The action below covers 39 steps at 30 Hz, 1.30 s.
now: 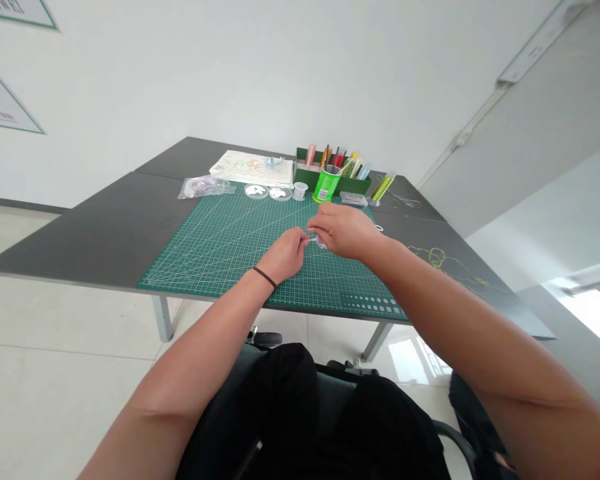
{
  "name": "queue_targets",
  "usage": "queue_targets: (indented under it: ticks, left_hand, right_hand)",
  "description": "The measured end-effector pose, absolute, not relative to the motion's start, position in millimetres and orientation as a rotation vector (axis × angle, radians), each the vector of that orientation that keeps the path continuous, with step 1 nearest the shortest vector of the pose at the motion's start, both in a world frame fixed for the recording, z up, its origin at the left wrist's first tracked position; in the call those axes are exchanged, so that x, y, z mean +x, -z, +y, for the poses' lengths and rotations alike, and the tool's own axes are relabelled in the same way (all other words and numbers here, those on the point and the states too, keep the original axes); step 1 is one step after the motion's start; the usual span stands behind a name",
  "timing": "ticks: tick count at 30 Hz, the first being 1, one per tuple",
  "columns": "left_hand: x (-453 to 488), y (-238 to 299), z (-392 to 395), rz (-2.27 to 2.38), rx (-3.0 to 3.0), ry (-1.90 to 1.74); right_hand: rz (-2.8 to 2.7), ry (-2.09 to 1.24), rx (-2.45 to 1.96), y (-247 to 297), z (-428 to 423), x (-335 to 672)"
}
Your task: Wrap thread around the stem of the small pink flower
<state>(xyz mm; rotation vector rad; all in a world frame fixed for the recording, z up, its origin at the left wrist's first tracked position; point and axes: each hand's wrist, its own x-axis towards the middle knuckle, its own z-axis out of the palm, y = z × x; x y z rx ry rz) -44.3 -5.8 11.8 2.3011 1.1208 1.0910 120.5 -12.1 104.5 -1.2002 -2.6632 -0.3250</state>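
Note:
Both hands meet over the green cutting mat [220, 247] on the dark table [110, 227]. My left hand [284, 255], a black band on its wrist, is closed in a pinch. My right hand [345, 230] is also closed, fingers curled. Between the fingertips sits a tiny pale purple piece [320, 241]; it is too small to name. A thin thread seems to join the two pinches.
At the mat's far edge stand two small white dishes [257, 191], a clear cup [300, 191], a green can [326, 184] and a green organiser with pens [330, 170]. A plastic bag [203, 187] and white sheet [253, 167] lie behind. Yellow-green cord [437, 257] lies at right.

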Motion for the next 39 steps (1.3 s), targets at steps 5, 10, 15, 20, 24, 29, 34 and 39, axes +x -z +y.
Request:
queue_targets:
  ticks: [5,10,15,20,24,29,34,39]
  left_hand:
    - [-46,-10,-7,1.062,2.300,-1.113]
    - [-48,-14,-10,1.051,2.263,-1.119]
    - [-50,-14,-10,1.051,2.272,-1.101]
    - [-51,-13,-11,1.027,2.283,-1.101]
    - [-53,-14,-13,0.996,2.307,-1.088]
    - [-55,-13,-13,0.974,2.321,-1.125]
    - [-58,-15,-13,0.976,2.307,-1.168]
    - [-61,-17,-15,1.001,2.299,-1.205]
  right_hand:
    - [-2.665,0.322,-1.238,-110,-3,123]
    - [-2.636,0.265,-1.195,-111,6,125]
    - [-2.635,0.159,-1.175,-111,14,125]
    - [-2.616,-0.003,-1.159,-111,22,127]
    - [-2.545,-0.168,-1.210,-109,28,129]
    - [-2.382,-0.381,-1.344,-98,30,130]
    - [-2.237,-0.580,-1.403,-79,29,131]
    - [-2.198,-0.655,-1.409,-56,22,128]
